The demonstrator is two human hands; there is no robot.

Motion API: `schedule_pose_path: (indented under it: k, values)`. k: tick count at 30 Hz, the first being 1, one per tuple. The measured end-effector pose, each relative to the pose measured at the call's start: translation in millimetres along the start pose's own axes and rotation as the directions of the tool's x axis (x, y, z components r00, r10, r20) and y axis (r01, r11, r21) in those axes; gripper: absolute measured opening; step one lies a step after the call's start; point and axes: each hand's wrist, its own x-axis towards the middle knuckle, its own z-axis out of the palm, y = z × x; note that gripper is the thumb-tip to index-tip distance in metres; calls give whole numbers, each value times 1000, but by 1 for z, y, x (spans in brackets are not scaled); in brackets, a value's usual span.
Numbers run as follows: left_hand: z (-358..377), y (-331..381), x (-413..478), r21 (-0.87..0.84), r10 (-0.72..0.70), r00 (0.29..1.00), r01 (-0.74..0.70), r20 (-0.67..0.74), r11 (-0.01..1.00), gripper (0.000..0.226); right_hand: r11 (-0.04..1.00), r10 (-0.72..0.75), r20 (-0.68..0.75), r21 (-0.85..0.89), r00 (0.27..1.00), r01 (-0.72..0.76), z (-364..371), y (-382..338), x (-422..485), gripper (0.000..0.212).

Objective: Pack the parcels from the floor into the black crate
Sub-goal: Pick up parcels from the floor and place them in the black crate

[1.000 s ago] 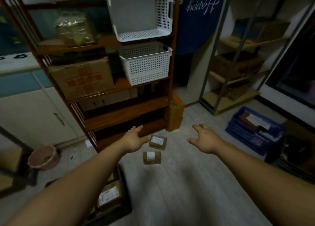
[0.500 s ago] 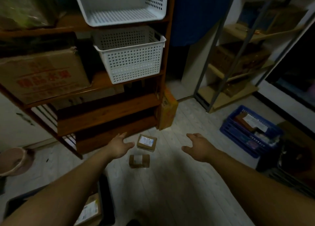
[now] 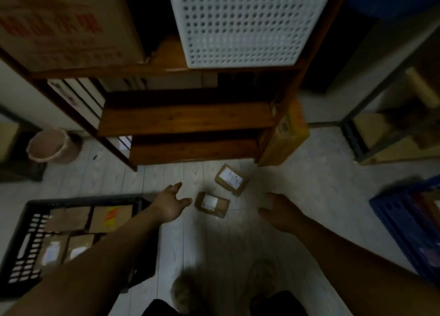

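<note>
We are holding our left hand [image 3: 170,205] spread and empty just left of the near parcel [image 3: 212,204]. The far parcel [image 3: 231,178] is lying just beyond it. Our blurred right hand [image 3: 277,211] is hanging loosely curved and empty to their right. The black crate [image 3: 26,242] is sitting near left, partly filled.

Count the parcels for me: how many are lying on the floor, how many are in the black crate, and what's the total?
Floor parcels: 2
Crate parcels: 4 in view; more may be hidden
Total: 6 in view
</note>
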Motion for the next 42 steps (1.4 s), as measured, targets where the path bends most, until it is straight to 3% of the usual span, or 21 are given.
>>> schedule_pose_path:
  k: [8, 12, 18, 22, 25, 30, 35, 42]
  values:
    - [132, -113, 183, -81, -133, 991, 131, -25, 988, 76, 984, -124, 33, 131, 992, 119, 140, 43, 206, 62]
    - [194, -166, 269, -123, -130, 991, 126, -26, 984, 80, 977, -144, 75, 167, 987, 130, 220, 63, 300, 47]
    - [259, -202, 362, -206, -135, 985, 112, -103, 972, 94, 932, -52, 138, 362, 989, -2, 306, 80, 396, 76]
    - [281, -212, 390, -398, -133, 989, 95, -68, 912, 74, 827, -51, 150, 560, 987, -42, 336, 85, 420, 71]
    - [276, -211, 385, -449, -148, 984, 89, -99, 889, 53, 759, -14, 137, 646, 991, -78, 337, 82, 411, 75]
    - [237, -179, 322, -592, -166, 982, 79, -95, 802, 44, 799, -17, 77, 601, 997, -33, 287, 59, 353, 72]
    - [167, -115, 217, -611, -119, 985, 19, -124, 792, 34, 817, 26, 11, 576, 1000, -28, 193, 15, 253, 66]
    - [35, -17, 46, -582, -21, 987, -77, -159, 809, 46, 780, -74, -73, 617, 995, 103, 53, -57, 65, 69]
